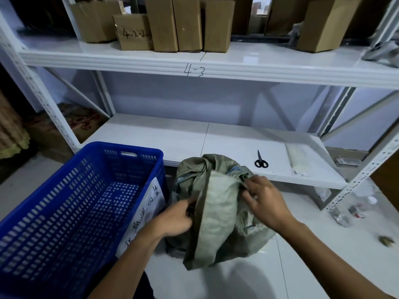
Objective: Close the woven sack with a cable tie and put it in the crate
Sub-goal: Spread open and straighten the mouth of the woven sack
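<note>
The sack sits on the floor directly in front of you, touching or just beside the right wall of the blue crate, mouth not yet gathered. Your left hand has its fingers curled round the dark hem on the left of the mouth. Your right hand pinches the fabric on the opposite edge, so the opening lies between the two grips. No tie is on the sack. A long pale packet (possibly the ties, cannot confirm) lies on the low shelf ahead and to the right, past the scissors. Both are nearer your right hand. In my judgement the left should bunch and hold the neck while the right reaches out.
</note>
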A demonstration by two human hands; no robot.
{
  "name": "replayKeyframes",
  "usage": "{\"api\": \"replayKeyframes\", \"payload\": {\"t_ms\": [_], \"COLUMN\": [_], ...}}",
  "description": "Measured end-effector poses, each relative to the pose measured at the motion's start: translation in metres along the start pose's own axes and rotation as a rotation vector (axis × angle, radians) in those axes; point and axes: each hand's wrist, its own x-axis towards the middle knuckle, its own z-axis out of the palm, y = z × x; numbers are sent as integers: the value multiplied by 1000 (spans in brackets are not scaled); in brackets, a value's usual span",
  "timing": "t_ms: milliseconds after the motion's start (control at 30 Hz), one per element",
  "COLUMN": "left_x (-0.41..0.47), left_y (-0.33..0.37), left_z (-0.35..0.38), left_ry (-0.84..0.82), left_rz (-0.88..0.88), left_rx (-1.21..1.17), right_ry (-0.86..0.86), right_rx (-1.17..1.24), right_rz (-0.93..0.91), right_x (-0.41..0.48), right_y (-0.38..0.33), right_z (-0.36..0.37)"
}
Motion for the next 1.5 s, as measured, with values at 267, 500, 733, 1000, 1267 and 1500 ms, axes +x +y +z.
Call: {"api": "replayKeyframes", "payload": {"t_ms": [267,500,733,1000,1267,1500], "left_x": [-20,-17,-14,-9,-17,-38], "left_y": [15,47,75,101,163,195], "left_z": [16,20,5,-63,-163,-206], "left_ry": [-1,195,489,729,896,975], "left_rz": [128,75,82,73,122,128], "left_rx": [282,438,297,375,383,426], "right_ry": [173,185,160,228,199,90], "right_rx": [225,388,459,542,796,680], "right_rz": [342,426,552,609,766,674], "right_x": [15,14,13,-6,-25,-19], "right_y": [30,31,45,63,68,73], "right_z": [-64,-98,-115,-148,-169,-203]}}
